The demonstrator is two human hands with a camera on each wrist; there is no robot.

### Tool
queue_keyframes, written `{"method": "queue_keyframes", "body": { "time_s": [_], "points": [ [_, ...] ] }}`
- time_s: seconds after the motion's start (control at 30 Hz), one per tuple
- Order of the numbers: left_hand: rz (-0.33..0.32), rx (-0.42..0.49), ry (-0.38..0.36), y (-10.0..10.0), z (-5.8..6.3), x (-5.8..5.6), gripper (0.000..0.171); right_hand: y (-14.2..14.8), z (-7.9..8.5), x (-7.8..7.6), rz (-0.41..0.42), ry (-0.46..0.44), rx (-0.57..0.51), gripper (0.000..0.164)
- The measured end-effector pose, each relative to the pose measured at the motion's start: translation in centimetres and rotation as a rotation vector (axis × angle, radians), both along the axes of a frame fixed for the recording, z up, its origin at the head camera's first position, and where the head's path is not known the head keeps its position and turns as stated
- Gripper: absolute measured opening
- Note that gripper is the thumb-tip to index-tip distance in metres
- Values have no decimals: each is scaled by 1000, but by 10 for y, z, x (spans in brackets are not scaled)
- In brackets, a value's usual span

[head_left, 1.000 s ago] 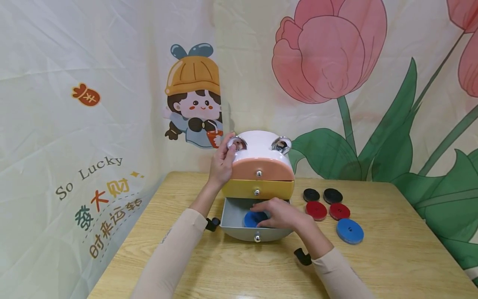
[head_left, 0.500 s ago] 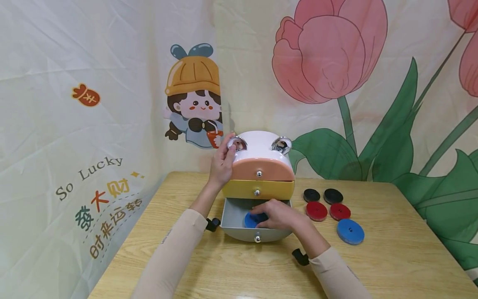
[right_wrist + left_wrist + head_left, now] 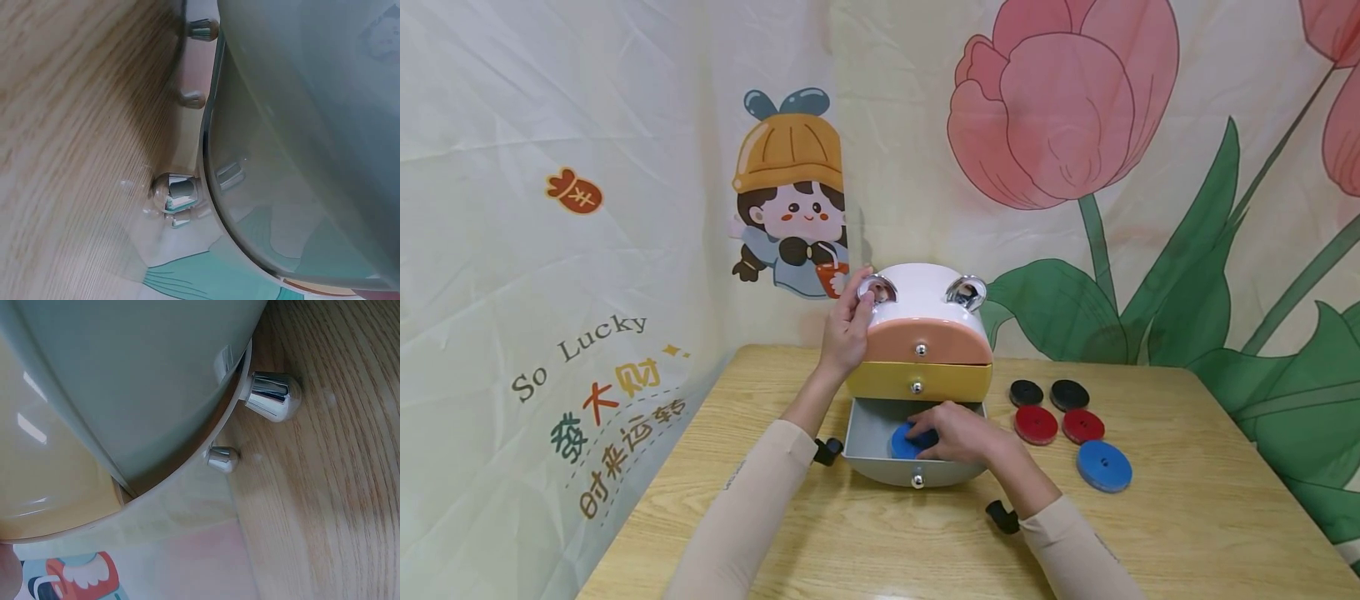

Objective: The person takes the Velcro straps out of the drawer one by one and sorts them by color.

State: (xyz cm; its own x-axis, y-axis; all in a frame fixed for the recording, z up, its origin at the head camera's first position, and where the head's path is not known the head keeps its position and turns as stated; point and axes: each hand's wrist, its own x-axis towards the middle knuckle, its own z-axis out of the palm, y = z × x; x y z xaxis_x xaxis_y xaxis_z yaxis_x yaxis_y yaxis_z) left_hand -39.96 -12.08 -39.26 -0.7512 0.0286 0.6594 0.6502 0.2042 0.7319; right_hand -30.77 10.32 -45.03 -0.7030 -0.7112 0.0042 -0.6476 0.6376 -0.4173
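A small drawer cabinet (image 3: 917,285) with a white rounded top and silver ring eyes stands on the table. My left hand (image 3: 846,332) holds its upper left side, thumb against the left silver ring. The grey bottom drawer (image 3: 872,472) is pulled out; the orange drawer (image 3: 895,340) and yellow drawer (image 3: 880,380) above are closed. Inside the grey one lies a blue button-like disc (image 3: 901,443). My right hand (image 3: 961,432) reaches in and pinches this disc with curled fingers, which partly cover it. Both wrist views show mostly the cabinet's sides and silver feet (image 3: 272,397).
Right of the cabinet lie two black discs (image 3: 1069,395), two red discs (image 3: 1036,425) and another blue disc (image 3: 1104,466). The wooden table (image 3: 820,550) meets a printed cloth backdrop (image 3: 895,167) behind. Black wrist-camera parts (image 3: 1002,517) stick out beside my forearms.
My right fingers have drawn in over the blue disc in the drawer, and that wrist has shifted slightly left. The left hand and the cabinet have stayed put.
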Motion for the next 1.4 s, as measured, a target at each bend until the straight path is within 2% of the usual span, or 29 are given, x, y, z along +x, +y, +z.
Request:
{"method": "queue_keyframes", "body": {
  "time_s": [0.2, 0.43, 0.7, 0.93, 1.1, 1.4],
  "points": [
    [-11, 6, 24, -1, -1, 1, 43, 0, -2, 0, -14, 35, 20, 38],
    [-20, 2, 55, -1, -1, -2, 44, 0, -1, 0, -22, 55, 4, 40],
    [-32, 22, 50, 0, 0, -1, 44, -1, -3, -2, -30, 60, 11, 42],
    [-10, -4, 57, -2, -1, -1, 42, 0, -3, -1, -48, 98, 14, 45],
    [-19, -1, 55, -1, -1, -1, 43, 1, -1, 0, -68, 99, 4, 46],
    [-25, 29, 38, 4, 7, 9, 43, 4, 4, 3, -86, 85, -39, 46]
  ]
}}
